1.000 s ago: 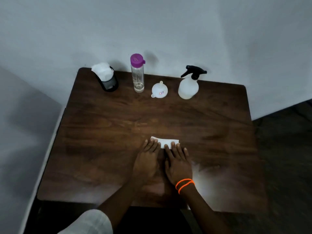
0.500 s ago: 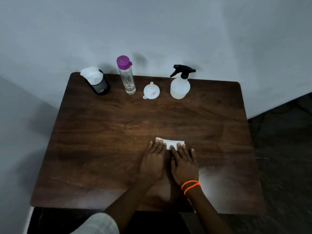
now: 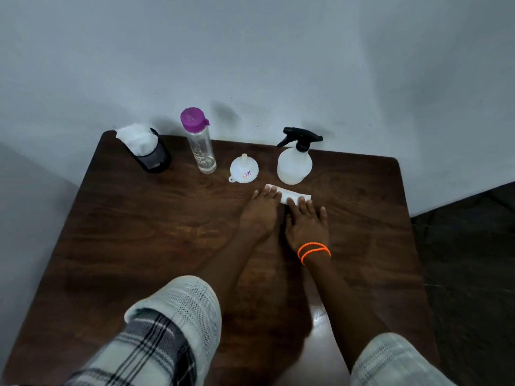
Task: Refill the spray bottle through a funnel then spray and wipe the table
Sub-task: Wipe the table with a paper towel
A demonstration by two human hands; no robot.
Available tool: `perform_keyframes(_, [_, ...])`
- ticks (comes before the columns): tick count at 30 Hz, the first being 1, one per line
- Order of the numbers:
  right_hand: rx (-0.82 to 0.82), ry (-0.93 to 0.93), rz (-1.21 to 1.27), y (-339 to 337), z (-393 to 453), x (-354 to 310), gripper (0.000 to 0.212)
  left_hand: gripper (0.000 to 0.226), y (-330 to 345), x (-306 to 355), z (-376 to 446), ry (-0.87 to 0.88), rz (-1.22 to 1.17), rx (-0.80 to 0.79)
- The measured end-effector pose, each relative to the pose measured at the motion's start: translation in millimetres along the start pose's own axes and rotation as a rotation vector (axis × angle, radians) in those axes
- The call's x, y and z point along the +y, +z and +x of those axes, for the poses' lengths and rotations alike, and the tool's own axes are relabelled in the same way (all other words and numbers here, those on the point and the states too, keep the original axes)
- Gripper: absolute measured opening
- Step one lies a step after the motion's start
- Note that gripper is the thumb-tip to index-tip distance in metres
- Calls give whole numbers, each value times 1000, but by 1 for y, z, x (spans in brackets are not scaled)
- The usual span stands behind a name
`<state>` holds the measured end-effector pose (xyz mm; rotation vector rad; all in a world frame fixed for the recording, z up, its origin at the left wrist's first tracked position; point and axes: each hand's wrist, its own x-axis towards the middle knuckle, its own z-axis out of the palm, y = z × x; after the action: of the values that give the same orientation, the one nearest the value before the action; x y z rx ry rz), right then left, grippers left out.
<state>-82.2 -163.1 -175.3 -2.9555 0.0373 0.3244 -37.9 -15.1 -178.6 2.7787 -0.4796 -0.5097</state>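
A folded white tissue [image 3: 292, 195] lies flat on the dark wooden table [image 3: 139, 232], just in front of the spray bottle. My left hand [image 3: 260, 213] and my right hand [image 3: 306, 227] press on it side by side with straight fingers. The right wrist wears orange bands. The white spray bottle [image 3: 294, 164] with a black trigger head stands at the back. A white funnel [image 3: 244, 170] sits upside down to its left. Further left stands a clear water bottle [image 3: 201, 146] with a purple cap.
A black mesh holder stuffed with white tissues [image 3: 147, 150] stands at the table's back left corner. A grey wall runs close behind the table. Dark floor shows to the right of the table's edge.
Both hands have slid the tissue away from me across the table, from near the middle to just in front of the spray bottle. The camera has leaned forward with them.
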Motion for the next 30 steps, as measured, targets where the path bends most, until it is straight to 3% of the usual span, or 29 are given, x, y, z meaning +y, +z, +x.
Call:
perform_keyframes(6, [-45,-24,-17,-5,12,7,56,59,-4,2,5,0,-2,-17])
perform_keyframes(11, [-68,-23,-9,-6,-10,13,55,58,1,16,-15,6,110,-86])
perform_keyframes(15, [-59,-6,7,1,-56,22,70,61,14,34,-50,36,174,-151])
perform_keyframes(17, [-50,10,21,9,-84,27,66,61,21,45,-71,39,204,-182])
perform_keyframes(22, [-10,87,87,26,-158,32,53,85,46,77,-136,74,169,-204])
perform_keyframes(27, [-19,138,80,41,-232,35,51,63,81,99,-188,146,145,-231])
perform_keyframes(30, [-62,189,87,44,-247,40,52,63,90,105,-199,194,206,-255])
